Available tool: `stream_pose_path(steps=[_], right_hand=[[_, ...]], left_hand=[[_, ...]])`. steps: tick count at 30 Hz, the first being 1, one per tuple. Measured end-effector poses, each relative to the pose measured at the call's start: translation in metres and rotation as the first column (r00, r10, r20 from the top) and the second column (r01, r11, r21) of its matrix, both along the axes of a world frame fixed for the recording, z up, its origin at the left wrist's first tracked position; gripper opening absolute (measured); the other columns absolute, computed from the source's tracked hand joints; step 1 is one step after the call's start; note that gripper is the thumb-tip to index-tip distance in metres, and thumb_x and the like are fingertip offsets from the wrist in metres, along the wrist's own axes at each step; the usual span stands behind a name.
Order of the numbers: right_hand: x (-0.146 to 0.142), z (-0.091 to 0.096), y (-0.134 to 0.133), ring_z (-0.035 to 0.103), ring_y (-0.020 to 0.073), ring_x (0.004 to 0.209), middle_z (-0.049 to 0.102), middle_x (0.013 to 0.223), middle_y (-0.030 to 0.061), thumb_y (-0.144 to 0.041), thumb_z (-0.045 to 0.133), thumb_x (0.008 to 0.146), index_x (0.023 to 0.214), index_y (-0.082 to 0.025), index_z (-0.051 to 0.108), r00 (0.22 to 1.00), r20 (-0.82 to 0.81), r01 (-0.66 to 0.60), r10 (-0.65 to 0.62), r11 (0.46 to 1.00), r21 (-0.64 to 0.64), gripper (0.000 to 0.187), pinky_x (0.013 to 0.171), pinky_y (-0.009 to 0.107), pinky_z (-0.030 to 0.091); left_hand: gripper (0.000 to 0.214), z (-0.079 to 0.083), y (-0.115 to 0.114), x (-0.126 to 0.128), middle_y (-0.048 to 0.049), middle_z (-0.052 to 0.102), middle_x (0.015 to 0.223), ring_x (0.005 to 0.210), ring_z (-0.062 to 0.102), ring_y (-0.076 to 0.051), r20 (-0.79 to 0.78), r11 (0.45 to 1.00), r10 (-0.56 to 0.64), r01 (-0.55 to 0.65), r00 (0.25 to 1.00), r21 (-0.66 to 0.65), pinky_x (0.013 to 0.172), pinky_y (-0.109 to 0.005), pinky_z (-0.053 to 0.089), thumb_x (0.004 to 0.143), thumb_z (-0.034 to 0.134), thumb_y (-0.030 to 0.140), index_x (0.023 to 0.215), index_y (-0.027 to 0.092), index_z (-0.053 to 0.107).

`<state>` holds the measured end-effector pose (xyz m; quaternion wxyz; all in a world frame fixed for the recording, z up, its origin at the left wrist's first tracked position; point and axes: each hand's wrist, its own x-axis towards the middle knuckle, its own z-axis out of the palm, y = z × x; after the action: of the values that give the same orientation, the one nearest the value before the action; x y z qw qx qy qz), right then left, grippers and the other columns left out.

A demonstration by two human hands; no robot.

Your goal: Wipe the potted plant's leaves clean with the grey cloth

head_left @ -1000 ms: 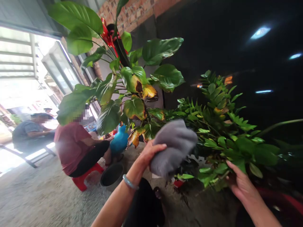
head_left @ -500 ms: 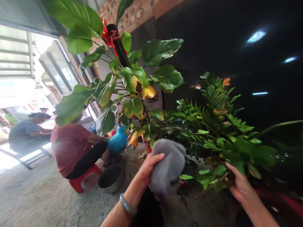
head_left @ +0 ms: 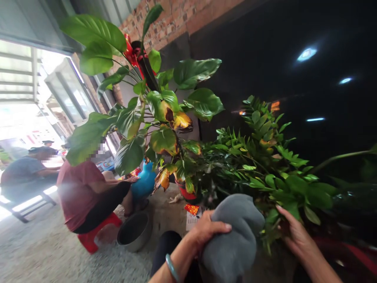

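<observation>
A soft grey cloth (head_left: 235,236) hangs bunched in my left hand (head_left: 210,228), with the thumb lying on top of it. A pale green bangle (head_left: 171,267) circles that wrist. To the right, my right hand (head_left: 294,232) is closed around a low stem of the bushy green plant (head_left: 282,184). Its fingertips are partly hidden among the leaves. The cloth's right edge comes close to the leaves by that hand. Beyond both hands stands a tall potted plant (head_left: 165,141) with broad leaves, several of them yellowed and brown at the edges.
A person in a red shirt (head_left: 79,192) sits on a red stool (head_left: 97,232) to the left, with a dark basin (head_left: 134,232) nearby. A blue bag (head_left: 144,181) stands past the basin. A red pot (head_left: 185,190) holds the tall plant. A dark glossy wall (head_left: 265,59) rises behind.
My left hand has moved right and down with the cloth, closer to my right hand. My right hand stays at the bushy plant. The red pot and a paper on the floor have come into view.
</observation>
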<state>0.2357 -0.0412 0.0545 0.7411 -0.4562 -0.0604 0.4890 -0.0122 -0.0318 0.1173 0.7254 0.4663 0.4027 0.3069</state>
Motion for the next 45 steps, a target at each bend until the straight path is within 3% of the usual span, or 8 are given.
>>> stream_pose_path(steps=[5, 9, 13, 21, 30, 37, 41, 45], right_hand=[[-0.002, 0.004, 0.0, 0.058, 0.0139, 0.042, 0.07, 0.059, -0.0064, -0.015, 0.081, 0.042, 0.074, -0.023, 0.068, 0.999, -0.048, 0.017, -0.017, 1.0, 0.008, 0.035, 0.029, 0.021, 0.04], [-0.004, 0.008, -0.002, 0.053, 0.0117, 0.04, 0.067, 0.056, -0.0057, -0.015, 0.081, 0.045, 0.068, -0.023, 0.068, 1.0, -0.019, -0.015, 0.015, 0.999, 0.031, 0.028, 0.027, 0.019, 0.036], [-0.003, 0.012, -0.006, 0.055, 0.0127, 0.043, 0.068, 0.058, -0.0036, -0.017, 0.083, 0.044, 0.065, -0.022, 0.068, 0.997, -0.002, -0.072, 0.072, 0.997, 0.025, 0.026, 0.028, 0.019, 0.036], [-0.001, 0.006, -0.004, 0.058, 0.0137, 0.042, 0.069, 0.057, -0.0047, -0.018, 0.085, 0.043, 0.07, -0.022, 0.066, 0.998, -0.003, -0.068, 0.068, 0.998, 0.003, 0.033, 0.03, 0.019, 0.039], [-0.004, 0.015, -0.008, 0.056, 0.0112, 0.042, 0.067, 0.055, -0.0053, -0.019, 0.087, 0.039, 0.066, -0.02, 0.068, 0.998, -0.019, -0.052, 0.052, 0.999, 0.013, 0.033, 0.027, 0.016, 0.037], [-0.008, 0.019, -0.007, 0.053, 0.0111, 0.038, 0.068, 0.053, -0.0047, -0.016, 0.088, 0.033, 0.061, -0.021, 0.068, 0.995, -0.057, -0.081, 0.081, 0.997, -0.009, 0.034, 0.031, 0.019, 0.044], [-0.012, 0.018, -0.007, 0.054, 0.0122, 0.037, 0.065, 0.049, -0.0038, -0.022, 0.09, 0.032, 0.054, -0.02, 0.066, 0.992, 0.011, -0.126, 0.125, 0.991, 0.055, 0.033, 0.035, 0.022, 0.048], [-0.01, 0.014, -0.008, 0.053, 0.0124, 0.037, 0.064, 0.048, -0.0035, -0.026, 0.09, 0.034, 0.054, -0.019, 0.066, 0.987, 0.079, -0.14, 0.137, 0.989, 0.037, 0.032, 0.035, 0.023, 0.048]], left_hand=[[0.045, 0.063, 0.04, 0.007, -0.0044, 0.072, 0.076, 0.068, 0.062, -0.019, 0.116, 0.948, 0.237, -0.255, 0.965, 0.189, 0.066, -0.029, 0.047, 0.046, 0.084, 0.037, 0.083, 0.014, 0.073], [0.038, 0.034, 0.054, 0.006, -0.002, 0.067, 0.064, 0.061, 0.058, -0.017, -0.003, 0.922, 0.366, -0.362, 0.931, 0.134, 0.062, -0.029, 0.045, 0.045, 0.082, 0.035, 0.074, 0.014, 0.07], [0.036, -0.001, 0.035, -0.012, -0.0023, 0.069, 0.065, 0.062, 0.06, -0.019, -0.215, 0.997, 0.081, -0.077, 0.973, 0.027, 0.066, -0.032, 0.046, 0.042, 0.083, 0.033, 0.071, 0.015, 0.072], [0.05, 0.064, 0.056, 0.003, -0.0048, 0.072, 0.077, 0.069, 0.062, -0.019, 0.131, 0.965, 0.142, -0.166, 0.981, 0.202, 0.069, -0.03, 0.048, 0.046, 0.085, 0.042, 0.085, 0.014, 0.073], [0.034, 0.005, 0.038, -0.009, -0.0022, 0.071, 0.067, 0.065, 0.063, -0.019, -0.244, 0.999, -0.052, 0.051, 0.968, -0.01, 0.069, -0.031, 0.047, 0.042, 0.085, 0.033, 0.069, 0.016, 0.073], [0.051, 0.069, 0.053, -0.005, -0.0061, 0.074, 0.082, 0.071, 0.065, -0.02, 0.132, 0.97, 0.103, -0.129, 0.986, 0.206, 0.07, -0.03, 0.05, 0.047, 0.084, 0.039, 0.089, 0.014, 0.075], [0.044, 0.035, 0.057, 0.004, -0.0036, 0.069, 0.064, 0.061, 0.06, -0.018, -0.004, 0.955, 0.274, -0.272, 0.962, 0.118, 0.064, -0.03, 0.047, 0.042, 0.085, 0.037, 0.076, 0.013, 0.072], [0.043, -0.018, 0.028, -0.012, -0.004, 0.071, 0.067, 0.068, 0.064, -0.021, -0.165, 0.999, 0.021, -0.028, 0.986, -0.04, 0.071, -0.033, 0.048, 0.039, 0.086, 0.036, 0.074, 0.014, 0.073]])
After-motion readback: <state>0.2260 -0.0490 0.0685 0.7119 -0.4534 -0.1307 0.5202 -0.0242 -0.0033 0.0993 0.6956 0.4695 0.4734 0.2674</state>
